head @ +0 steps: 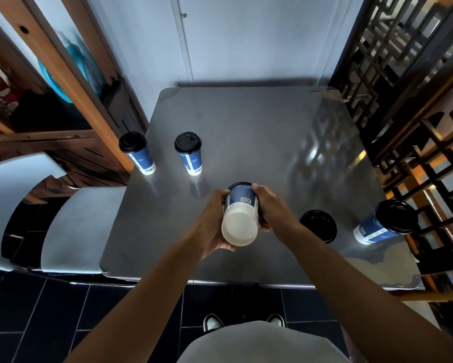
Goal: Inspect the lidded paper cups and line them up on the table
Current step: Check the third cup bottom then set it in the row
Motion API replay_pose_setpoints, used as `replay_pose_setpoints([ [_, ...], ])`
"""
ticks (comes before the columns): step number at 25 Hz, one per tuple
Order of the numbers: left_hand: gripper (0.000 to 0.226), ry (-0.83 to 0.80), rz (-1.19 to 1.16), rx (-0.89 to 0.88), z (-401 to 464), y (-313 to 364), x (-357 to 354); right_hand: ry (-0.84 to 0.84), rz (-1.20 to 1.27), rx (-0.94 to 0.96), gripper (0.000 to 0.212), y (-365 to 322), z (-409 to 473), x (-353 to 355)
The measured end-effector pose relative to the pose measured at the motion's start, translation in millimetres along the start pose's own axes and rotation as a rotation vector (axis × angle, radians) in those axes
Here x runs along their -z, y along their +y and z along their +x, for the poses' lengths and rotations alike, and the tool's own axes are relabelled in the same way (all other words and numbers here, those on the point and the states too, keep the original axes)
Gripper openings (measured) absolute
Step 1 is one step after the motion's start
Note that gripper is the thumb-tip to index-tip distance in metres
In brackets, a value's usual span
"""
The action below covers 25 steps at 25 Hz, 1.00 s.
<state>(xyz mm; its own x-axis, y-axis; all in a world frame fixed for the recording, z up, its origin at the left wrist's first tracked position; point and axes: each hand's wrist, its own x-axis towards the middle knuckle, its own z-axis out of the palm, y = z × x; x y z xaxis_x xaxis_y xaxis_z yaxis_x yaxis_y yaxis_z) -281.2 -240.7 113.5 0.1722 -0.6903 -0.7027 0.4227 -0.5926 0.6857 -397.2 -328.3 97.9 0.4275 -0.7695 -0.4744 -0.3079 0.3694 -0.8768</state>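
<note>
Above the middle of the steel table (pixel 246 132) I hold a blue paper cup (pixel 241 216) tipped over, its white bottom facing me and its black lid pointing away. My left hand (pixel 214 226) grips its left side and my right hand (pixel 266 205) grips its right side. Two lidded blue cups stand upright at the left of the table: one at the edge (pixel 137 153), another beside it (pixel 188 153). At the right, a third lidded cup (pixel 385 222) stands, and only the black lid of a further cup (pixel 318 225) shows behind my right forearm.
A metal chair (pixel 70 226) stands against the table's left side. A wooden shelf unit (pixel 49 100) rises at the left and a black lattice screen (pixel 416 100) runs along the right. A pale wall closes off the table's far edge.
</note>
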Motion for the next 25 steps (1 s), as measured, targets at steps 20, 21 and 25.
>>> replay_pose_setpoints([
  [20, 0.039, 0.093, 0.029, -0.168, -22, -2, -15, 0.130, 0.083, -0.024, 0.026, -1, 11, 5],
  [21, 0.040, 0.085, 0.054, -0.149, -24, 0, -15, 0.138, 0.067, -0.029, 0.026, 0, 13, 5],
  [25, 0.054, 0.072, 0.058, -0.101, -27, 4, -17, 0.159, 0.013, -0.103, 0.025, -2, 19, 5],
])
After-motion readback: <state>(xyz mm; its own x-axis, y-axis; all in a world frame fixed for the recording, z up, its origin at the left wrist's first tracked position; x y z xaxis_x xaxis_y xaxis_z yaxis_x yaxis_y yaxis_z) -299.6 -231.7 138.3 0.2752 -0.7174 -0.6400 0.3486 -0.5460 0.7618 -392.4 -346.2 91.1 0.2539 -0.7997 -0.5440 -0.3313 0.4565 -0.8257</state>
